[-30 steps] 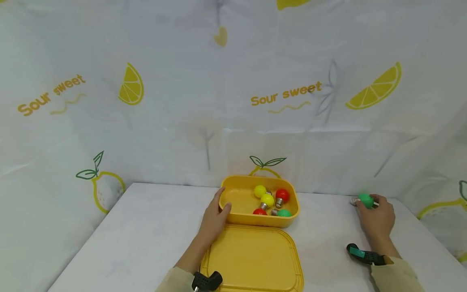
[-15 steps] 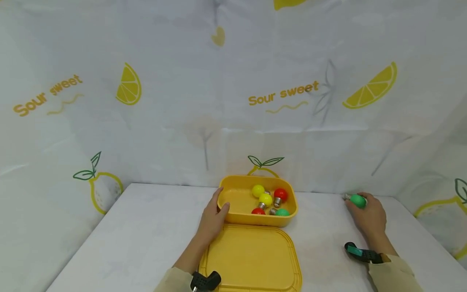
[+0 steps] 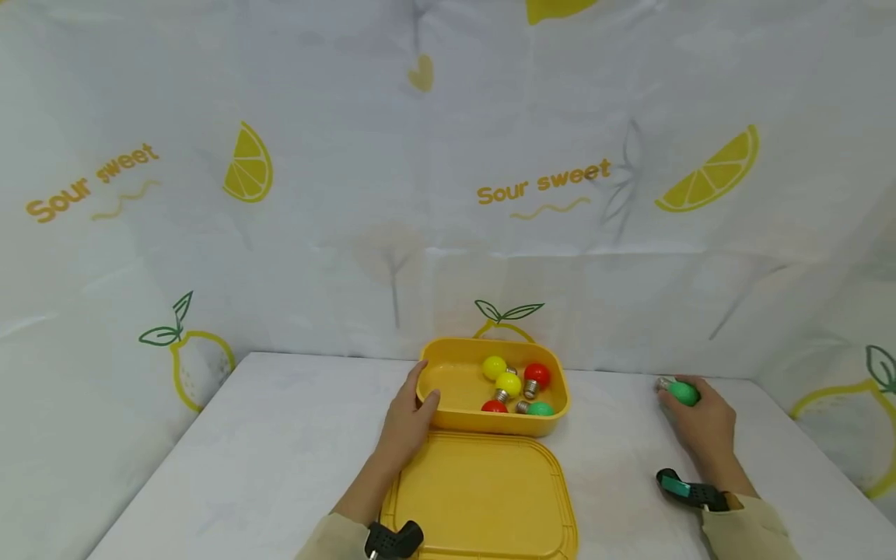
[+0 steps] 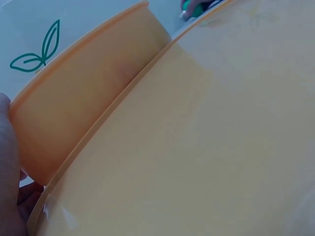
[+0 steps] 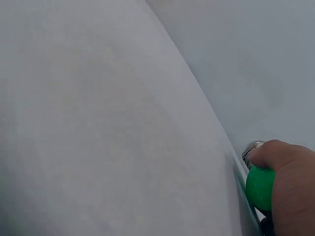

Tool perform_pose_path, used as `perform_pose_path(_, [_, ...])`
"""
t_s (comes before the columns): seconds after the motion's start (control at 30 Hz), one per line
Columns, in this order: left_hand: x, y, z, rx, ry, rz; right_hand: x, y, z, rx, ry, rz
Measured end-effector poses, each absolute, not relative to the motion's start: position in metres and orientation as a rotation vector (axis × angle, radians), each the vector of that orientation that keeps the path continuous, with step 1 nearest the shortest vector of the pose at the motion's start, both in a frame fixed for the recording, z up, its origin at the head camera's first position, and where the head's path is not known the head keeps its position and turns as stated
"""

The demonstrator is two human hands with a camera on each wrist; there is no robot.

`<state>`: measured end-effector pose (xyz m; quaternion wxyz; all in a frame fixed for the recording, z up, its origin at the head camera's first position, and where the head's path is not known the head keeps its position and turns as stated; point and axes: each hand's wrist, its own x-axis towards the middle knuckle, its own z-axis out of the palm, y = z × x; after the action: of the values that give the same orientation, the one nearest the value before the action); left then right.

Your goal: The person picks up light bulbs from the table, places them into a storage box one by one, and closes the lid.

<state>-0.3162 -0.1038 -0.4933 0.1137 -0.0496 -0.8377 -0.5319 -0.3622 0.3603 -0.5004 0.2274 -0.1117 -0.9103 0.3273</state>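
Note:
In the head view my left hand (image 3: 406, 420) grips the left end of a yellow plastic box (image 3: 455, 421). Its thumb lies at the front corner and the fingers run along the side. Several round light bulbs lie inside: yellow bulbs (image 3: 508, 384), red bulbs (image 3: 537, 375) and a green bulb (image 3: 540, 408). At the far right, by the table's back edge, my right hand (image 3: 703, 420) holds another green bulb (image 3: 682, 392), its metal screw base pointing left. The right wrist view shows the thumb against this green bulb (image 5: 260, 189); the other fingers are mostly hidden there.
A flat yellow lid (image 3: 483, 494) lies on the white table (image 3: 280, 451) directly in front of the box. Behind the table hangs a white cloth (image 3: 336, 194) printed with lemons, meeting the table's back edge. Each wrist wears a black strap (image 3: 689, 491).
My right hand has moved a little to the left with the green bulb, which now sits lower between the fingers. The left hand, box and lid have kept their places.

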Motion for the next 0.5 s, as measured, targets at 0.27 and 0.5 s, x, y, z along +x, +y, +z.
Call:
perform_pose_path(0.27, [-0.317,-0.101,-0.495,-0.173,-2.437,-1.574,-0.347,0.351,-0.501,-0.388,-2.414,0.942])
perform_pose_path(0.5, [-0.318,-0.105,-0.495,-0.159,-2.439,-1.557,-0.337,0.320,-0.481,-0.305,-2.411,0.990])
